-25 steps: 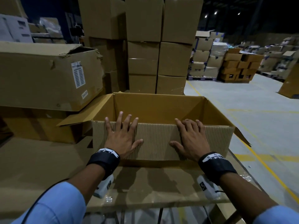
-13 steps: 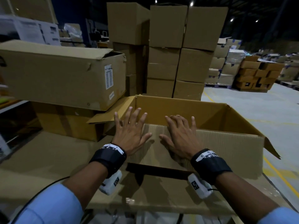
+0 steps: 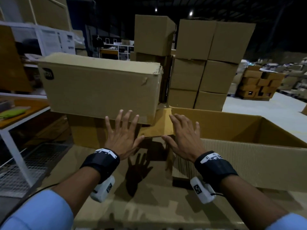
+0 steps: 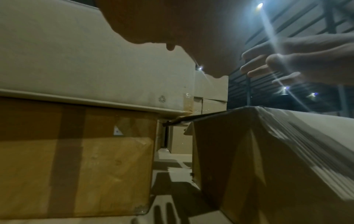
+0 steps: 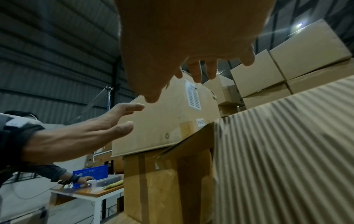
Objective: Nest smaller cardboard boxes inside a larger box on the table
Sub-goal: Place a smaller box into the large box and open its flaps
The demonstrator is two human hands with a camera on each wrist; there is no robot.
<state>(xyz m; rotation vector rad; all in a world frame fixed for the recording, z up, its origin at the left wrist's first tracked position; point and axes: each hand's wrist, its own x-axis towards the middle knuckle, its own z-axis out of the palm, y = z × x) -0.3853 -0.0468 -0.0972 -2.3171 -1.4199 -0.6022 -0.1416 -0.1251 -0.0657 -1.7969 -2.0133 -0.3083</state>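
A large open cardboard box with a ribbed near wall stands on the table at the right; its corner also fills the left wrist view. To its left a long closed box lies on a taped box. My left hand hovers with fingers spread in front of the long box's lower edge and holds nothing. My right hand is flat and empty above the open box's left corner flap. The right wrist view shows the left hand close to the long box, short of touching it.
Tall stacks of closed boxes rise behind. A cardboard sheet covers the table. A white-framed side table and a wire mesh shelf stand at the left. Another person's hand rests by a blue bin on that side table.
Both hands have come off the open box's near wall and moved left toward the stacked closed box. The head view has turned left with them.
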